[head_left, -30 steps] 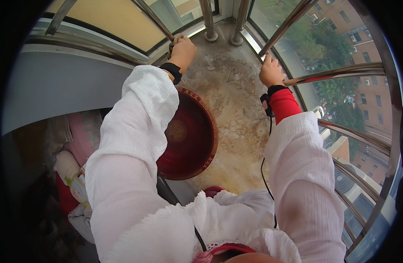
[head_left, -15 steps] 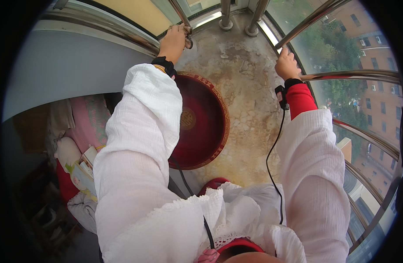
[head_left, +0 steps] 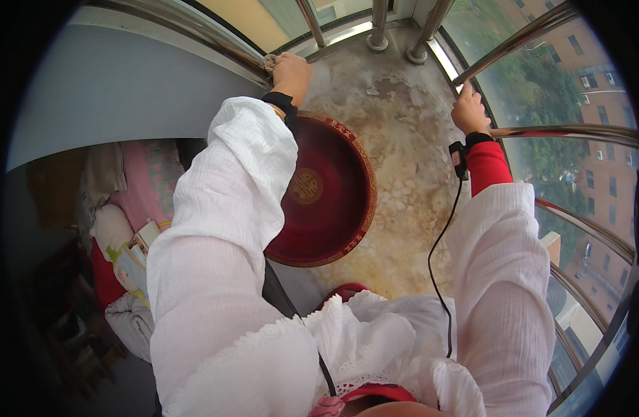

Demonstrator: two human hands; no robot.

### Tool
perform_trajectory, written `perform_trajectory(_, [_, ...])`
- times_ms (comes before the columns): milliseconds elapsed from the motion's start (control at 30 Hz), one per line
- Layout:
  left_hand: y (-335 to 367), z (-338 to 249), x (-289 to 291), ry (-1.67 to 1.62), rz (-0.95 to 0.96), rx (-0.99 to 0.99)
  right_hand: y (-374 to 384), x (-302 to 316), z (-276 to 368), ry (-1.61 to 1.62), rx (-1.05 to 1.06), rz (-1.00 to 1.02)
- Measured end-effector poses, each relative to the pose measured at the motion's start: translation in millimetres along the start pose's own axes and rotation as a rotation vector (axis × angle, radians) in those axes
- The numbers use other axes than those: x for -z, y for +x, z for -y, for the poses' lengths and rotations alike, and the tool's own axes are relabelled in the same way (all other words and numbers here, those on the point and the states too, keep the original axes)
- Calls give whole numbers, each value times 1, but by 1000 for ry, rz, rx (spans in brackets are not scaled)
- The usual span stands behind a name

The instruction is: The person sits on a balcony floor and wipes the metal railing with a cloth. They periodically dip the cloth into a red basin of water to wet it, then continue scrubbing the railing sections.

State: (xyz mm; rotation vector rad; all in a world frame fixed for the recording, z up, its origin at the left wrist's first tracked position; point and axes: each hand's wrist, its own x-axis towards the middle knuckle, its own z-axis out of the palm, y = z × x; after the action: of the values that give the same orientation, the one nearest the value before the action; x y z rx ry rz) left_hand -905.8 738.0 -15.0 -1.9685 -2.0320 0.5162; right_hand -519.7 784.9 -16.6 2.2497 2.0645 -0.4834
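A crumpled grey-brown rag (head_left: 270, 63) is in my left hand (head_left: 292, 74). The fingers are closed over it, against the metal rail (head_left: 230, 58) along the grey panel at upper left. My right hand (head_left: 470, 111) is at the window side, fingers curled at the metal railing (head_left: 496, 61), one finger reaching up to its lower end. Part of that grip is hidden by the hand itself. Below my left wrist a round dark-red basin (head_left: 337, 208) with a gold-patterned rim rests on the floor, its left side covered by my sleeve.
The stained floor (head_left: 410, 167) runs between both arms, with metal posts (head_left: 377, 40) at its far end. Folded bedding (head_left: 142, 187) and small items are stacked at left. A black cable (head_left: 430, 260) hangs from my right wrist. Windows on the right face trees and a brick building.
My left hand has turned and shifted slightly right in view; the rag now shows on its left side instead of its right. The whole scene has slid a little to the right.
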Motion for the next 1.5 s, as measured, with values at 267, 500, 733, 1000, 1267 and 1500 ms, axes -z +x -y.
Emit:
perform_trajectory(267, [-111,73,60,-476,-134,3,1,-2,-1,4,22,-26])
perform_trajectory(500, [-102,123,160,-1043,-1162,460,-5,2,3,-2,-16,-10])
perform_trajectory(733, [-11,138,170,-858,-1275,619,-3,6,0,9,-8,23])
perform_trajectory(1000, [-5,148,141,-949,-1208,578,-63,54,42,-107,164,9])
perform_trajectory(1267, [-13,147,131,-897,-1041,624,-218,334,41,-192,474,-1098])
perform_trajectory(1500, [-89,147,190,-1233,-28,586,-198,346,7,-275,198,-759])
